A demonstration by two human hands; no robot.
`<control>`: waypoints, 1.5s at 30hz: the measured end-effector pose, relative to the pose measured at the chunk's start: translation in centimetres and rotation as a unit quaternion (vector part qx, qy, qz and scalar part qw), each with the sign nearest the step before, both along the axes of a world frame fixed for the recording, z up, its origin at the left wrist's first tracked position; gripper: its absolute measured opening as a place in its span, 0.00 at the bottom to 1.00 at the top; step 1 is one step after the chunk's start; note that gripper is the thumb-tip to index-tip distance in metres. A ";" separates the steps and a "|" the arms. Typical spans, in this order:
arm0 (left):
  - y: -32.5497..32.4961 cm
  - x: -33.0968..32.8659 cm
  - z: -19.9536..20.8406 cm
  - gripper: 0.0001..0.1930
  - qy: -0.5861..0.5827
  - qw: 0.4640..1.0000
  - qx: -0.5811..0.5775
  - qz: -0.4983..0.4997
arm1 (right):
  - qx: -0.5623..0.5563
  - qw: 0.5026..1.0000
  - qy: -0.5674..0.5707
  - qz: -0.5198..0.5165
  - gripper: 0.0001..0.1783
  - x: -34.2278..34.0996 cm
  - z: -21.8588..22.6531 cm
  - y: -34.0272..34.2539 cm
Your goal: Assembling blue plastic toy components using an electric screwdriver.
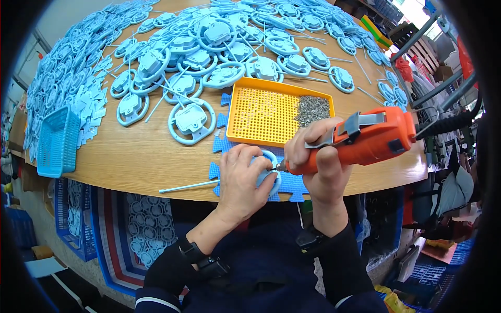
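Note:
On the blue foam mat (296,183) near the table's front edge lies a light blue plastic ring-shaped part (271,155) with a thin stick pointing left. My left hand (240,180) is closed on it, fingers bent over its middle and covering much of it. My right hand (327,180) grips an orange electric screwdriver (373,138) with a metal lever along its top. The driver's tip points left and meets the part beside my left fingertips. Whether a screw sits under the tip is hidden.
Just beyond my hands stands a yellow perforated tray (261,82) with a heap of small metal screws (313,108) at its right. Many similar blue parts (191,119) pile up behind it. A blue basket (57,141) stands at the left edge; a black cable (449,124) trails right from the driver.

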State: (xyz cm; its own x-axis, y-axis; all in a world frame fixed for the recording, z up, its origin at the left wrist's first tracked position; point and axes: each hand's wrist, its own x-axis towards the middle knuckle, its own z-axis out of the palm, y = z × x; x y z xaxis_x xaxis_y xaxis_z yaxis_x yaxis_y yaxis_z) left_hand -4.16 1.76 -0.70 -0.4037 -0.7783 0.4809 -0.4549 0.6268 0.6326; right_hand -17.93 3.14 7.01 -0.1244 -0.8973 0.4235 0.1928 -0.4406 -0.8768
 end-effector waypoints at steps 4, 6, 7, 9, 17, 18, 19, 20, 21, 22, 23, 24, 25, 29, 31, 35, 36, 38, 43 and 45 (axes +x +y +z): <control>-0.1 -0.2 -0.2 0.10 0.010 1.000 0.004 0.006 | 0.003 1.000 -0.024 0.008 0.24 0.3 0.2 -0.1; -0.1 -0.2 -0.1 0.09 0.007 1.000 -0.005 0.013 | 0.005 1.000 -0.012 -0.005 0.25 0.4 0.2 -0.2; -0.1 -0.2 -0.2 0.09 0.006 1.000 -0.003 0.014 | 0.007 1.000 -0.013 -0.005 0.25 0.4 0.2 -0.3; -0.2 -0.2 -0.3 0.09 0.015 1.000 0.001 0.017 | -0.023 0.997 0.054 -0.041 0.24 0.3 0.0 -0.5; -0.2 -0.2 -0.3 0.09 0.010 1.000 -0.002 0.013 | -0.022 0.998 0.048 -0.023 0.24 0.3 -0.3 -0.8; -0.2 -0.2 -0.4 0.09 0.007 1.000 -0.004 0.014 | -0.022 0.998 0.057 -0.024 0.23 0.3 -0.5 -0.8; -0.2 -0.3 -0.4 0.09 0.007 1.000 -0.004 0.013 | -0.022 0.998 0.057 -0.025 0.23 0.3 -0.5 -0.8; -0.2 -0.3 -0.4 0.09 0.010 1.000 -0.006 0.013 | -0.027 0.998 0.058 -0.024 0.23 0.3 -0.6 -0.8; -0.2 -0.4 -0.4 0.09 0.012 1.000 -0.009 0.012 | -0.032 0.997 0.059 -0.024 0.23 0.2 -0.6 -0.8; -0.2 -0.4 -0.5 0.09 0.012 1.000 -0.009 0.011 | -0.031 0.997 0.059 -0.024 0.23 0.2 -0.7 -0.7; -0.2 -0.5 -0.4 0.10 0.012 1.000 -0.014 0.013 | -0.022 0.997 0.066 -0.024 0.23 0.1 -0.7 -0.7; -0.2 -0.5 -0.4 0.10 0.012 1.000 -0.021 0.015 | -0.012 0.997 0.073 -0.023 0.23 0.1 -0.8 -0.8; -0.2 -0.3 -0.3 0.10 0.011 1.000 -0.021 0.016 | -0.013 0.997 0.072 -0.023 0.23 0.1 -0.9 -0.9; -0.1 0.3 0.9 0.16 -0.020 0.999 -0.004 -0.029 | 0.006 1.000 0.022 0.009 0.22 -0.1 -1.0 -1.2; 0.2 1.0 1.4 0.18 -0.037 0.999 -0.009 -0.039 | 0.053 0.986 -0.148 0.053 0.12 0.0 -0.5 -0.8; 1.6 6.6 2.8 0.23 -0.088 0.996 0.018 -0.015 | -0.078 0.992 -0.097 0.011 0.24 -2.4 0.9 -0.6; 2.1 9.1 3.2 0.24 -0.114 0.993 0.019 0.028 | -0.077 0.994 -0.071 -0.020 0.26 -3.2 1.2 -0.6; 2.3 12.8 5.0 0.28 -0.186 0.977 0.051 0.089 | -0.084 0.994 -0.062 -0.025 0.24 -4.2 1.0 -1.9; -2.4 12.3 5.2 0.31 -0.225 0.970 0.015 0.089 | -0.058 0.992 -0.049 -0.098 0.21 -5.1 -0.6 -6.2; -5.5 11.5 3.2 0.31 -0.215 0.972 0.005 0.094 | -0.051 0.993 -0.043 -0.101 0.20 -5.1 -1.4 -7.4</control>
State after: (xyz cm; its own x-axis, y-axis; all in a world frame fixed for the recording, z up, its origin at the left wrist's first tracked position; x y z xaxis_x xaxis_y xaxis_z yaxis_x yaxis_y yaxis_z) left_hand 7.38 -3.71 2.52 -0.4161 -0.8612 0.2918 -0.7842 0.5023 0.3644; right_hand -23.01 -4.21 5.59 -0.3372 -0.8039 0.4900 0.1646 -0.5627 -0.8101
